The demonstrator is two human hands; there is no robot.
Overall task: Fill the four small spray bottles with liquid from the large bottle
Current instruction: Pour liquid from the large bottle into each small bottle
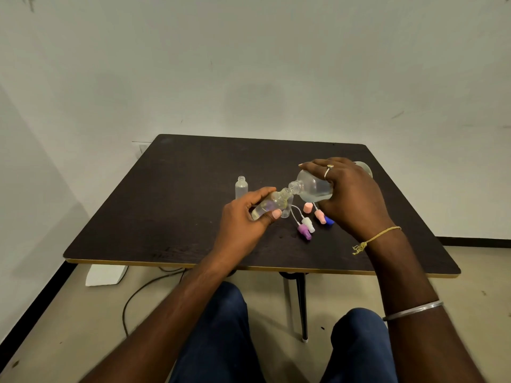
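A small spray bottle (269,207) is grasped in the left hand (246,217), with fingers and thumb curled round its body; it is held tilted over the middle of the dark table (166,217), its open neck pointed up and to the right. The large bottle (312,186), partly filled with clear liquid, is clasped from above by the right hand (351,194); it is tipped nearly level, and its mouth is set against the small bottle's neck. A second small bottle (241,186) is stood upright and uncapped just to the far left of the left hand. A purple spray head (304,232), a white spray head (309,224) and a pink spray head (320,217) are laid on the table between the hands; a blue piece (329,220) is half hidden beneath the right hand.
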